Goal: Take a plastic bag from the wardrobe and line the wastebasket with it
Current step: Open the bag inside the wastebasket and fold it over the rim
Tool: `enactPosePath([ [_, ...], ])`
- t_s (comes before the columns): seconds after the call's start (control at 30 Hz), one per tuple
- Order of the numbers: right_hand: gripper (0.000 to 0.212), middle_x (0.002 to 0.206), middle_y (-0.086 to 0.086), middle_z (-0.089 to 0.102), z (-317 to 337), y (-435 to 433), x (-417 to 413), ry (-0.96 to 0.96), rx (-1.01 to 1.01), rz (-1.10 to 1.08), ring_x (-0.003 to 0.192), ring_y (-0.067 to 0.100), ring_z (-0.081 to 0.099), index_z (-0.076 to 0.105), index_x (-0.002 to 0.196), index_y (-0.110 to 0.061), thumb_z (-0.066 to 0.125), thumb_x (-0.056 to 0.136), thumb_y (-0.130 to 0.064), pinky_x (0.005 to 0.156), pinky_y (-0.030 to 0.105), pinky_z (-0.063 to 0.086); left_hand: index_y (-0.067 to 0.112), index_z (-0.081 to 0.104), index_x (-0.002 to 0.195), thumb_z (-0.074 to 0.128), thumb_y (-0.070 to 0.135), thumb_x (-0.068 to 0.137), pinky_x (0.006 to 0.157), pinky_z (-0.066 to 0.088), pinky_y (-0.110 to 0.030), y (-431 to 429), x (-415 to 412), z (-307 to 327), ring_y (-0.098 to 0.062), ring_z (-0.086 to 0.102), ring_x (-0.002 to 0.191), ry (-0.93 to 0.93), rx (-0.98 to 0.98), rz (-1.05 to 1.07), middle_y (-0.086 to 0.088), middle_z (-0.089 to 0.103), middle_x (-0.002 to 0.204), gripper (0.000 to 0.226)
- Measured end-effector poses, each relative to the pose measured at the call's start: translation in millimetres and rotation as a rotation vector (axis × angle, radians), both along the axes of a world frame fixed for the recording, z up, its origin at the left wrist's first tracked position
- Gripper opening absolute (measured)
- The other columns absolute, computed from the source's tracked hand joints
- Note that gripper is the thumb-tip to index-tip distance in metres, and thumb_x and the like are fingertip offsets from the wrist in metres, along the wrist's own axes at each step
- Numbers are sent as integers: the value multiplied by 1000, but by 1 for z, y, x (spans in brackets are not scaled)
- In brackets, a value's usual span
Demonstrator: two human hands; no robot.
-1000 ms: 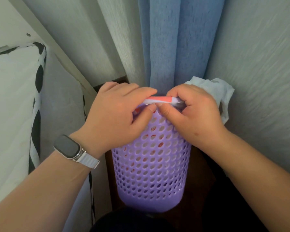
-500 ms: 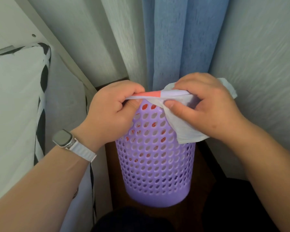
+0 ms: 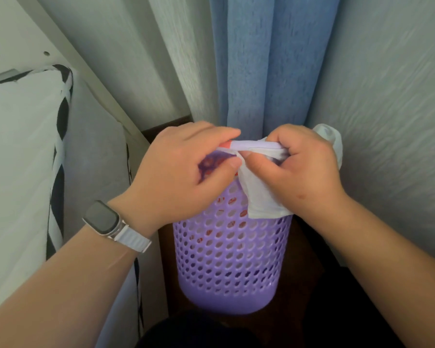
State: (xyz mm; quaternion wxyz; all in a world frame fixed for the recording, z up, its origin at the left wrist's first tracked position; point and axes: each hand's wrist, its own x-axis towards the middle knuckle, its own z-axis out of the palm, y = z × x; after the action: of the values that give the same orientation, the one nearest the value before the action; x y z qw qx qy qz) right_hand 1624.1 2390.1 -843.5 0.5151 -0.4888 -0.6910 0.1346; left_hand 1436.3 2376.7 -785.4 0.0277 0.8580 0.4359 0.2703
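A purple perforated wastebasket (image 3: 230, 257) stands on the dark floor in the corner. A white plastic bag (image 3: 260, 197) with red print lies inside it and hangs over the near right of the rim. My left hand (image 3: 183, 177) pinches the bag's edge at the top of the rim. My right hand (image 3: 299, 169) grips the bunched bag at the rim's right, with a flap hanging down below it. Both hands hide most of the rim.
A blue curtain (image 3: 269, 66) hangs right behind the basket, with grey textured walls (image 3: 392, 116) on both sides. A white cushion with black-and-white trim (image 3: 23, 172) fills the left. A watch (image 3: 103, 218) is on my left wrist.
Both hands have drawn closer together along the rim. The bag's flap hangs lower down the basket's front right side than one second ago.
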Motion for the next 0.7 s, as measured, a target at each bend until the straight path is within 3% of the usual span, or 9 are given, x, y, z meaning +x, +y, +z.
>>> enactPosePath([
  [0.1, 38, 63, 3, 58, 2, -2, -3, -27, -3, 20, 64, 24, 55, 59, 67, -11, 61, 77, -47, 59, 45, 45, 11, 69, 108, 51, 34, 97, 67, 46, -43, 3, -1, -4, -20, 56, 72, 36, 6, 10, -2, 63, 81, 31],
  [0.2, 38, 65, 3, 57, 8, 0, 3, -194, 67, 104, 64, 26, 55, 61, 70, -11, 59, 81, -47, 62, 43, 45, 10, 68, 95, 52, 30, 95, 65, 46, -42, 4, -4, -6, -19, 57, 72, 18, -19, 0, -1, 63, 80, 26],
  [0.3, 35, 73, 0, 62, 19, 7, 18, -289, 149, 169, 71, 26, 58, 67, 78, -16, 61, 85, -50, 72, 43, 42, 8, 67, 89, 52, 23, 93, 62, 43, -34, 4, -8, -5, -14, 52, 68, -52, -37, 10, 1, 60, 75, 21],
  [0.47, 35, 83, 2, 65, 21, 15, 29, -203, 73, 218, 79, 24, 61, 68, 86, -14, 59, 90, -47, 76, 46, 46, 8, 67, 88, 52, 20, 91, 63, 43, -28, 4, -13, -3, -11, 52, 69, -156, -49, 85, 3, 60, 76, 20],
  [0.7, 30, 73, 1, 59, 11, 8, 17, -83, -3, 126, 72, 16, 52, 63, 78, -15, 60, 85, -44, 69, 39, 43, 7, 67, 86, 51, 21, 93, 63, 40, -17, 2, -9, -5, -2, 51, 68, -240, -95, 104, 6, 58, 73, 22],
])
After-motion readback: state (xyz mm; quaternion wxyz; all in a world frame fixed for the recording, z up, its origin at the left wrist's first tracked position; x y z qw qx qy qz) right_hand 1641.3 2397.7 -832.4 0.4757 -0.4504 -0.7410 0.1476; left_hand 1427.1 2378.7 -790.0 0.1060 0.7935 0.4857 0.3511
